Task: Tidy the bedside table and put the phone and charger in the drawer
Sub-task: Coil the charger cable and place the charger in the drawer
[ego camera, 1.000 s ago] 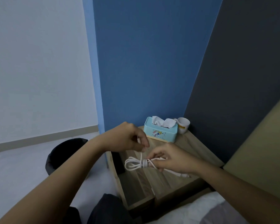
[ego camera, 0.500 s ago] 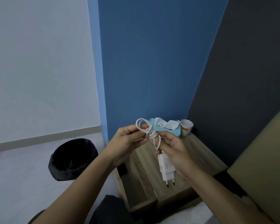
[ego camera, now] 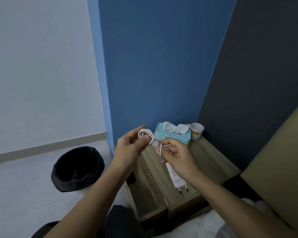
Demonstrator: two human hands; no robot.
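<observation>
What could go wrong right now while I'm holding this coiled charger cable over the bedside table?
The cable is only pinched between left hand and right hand, so its wraps might loosen. The charger plug hangs below your right hand and could swing or slip onto the bedside table. The cup sits close behind.

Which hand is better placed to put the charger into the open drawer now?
Probably the right hand: it grips the charger body, plug hanging just above the open drawer. The left hand only pinches the coiled cable.
</observation>
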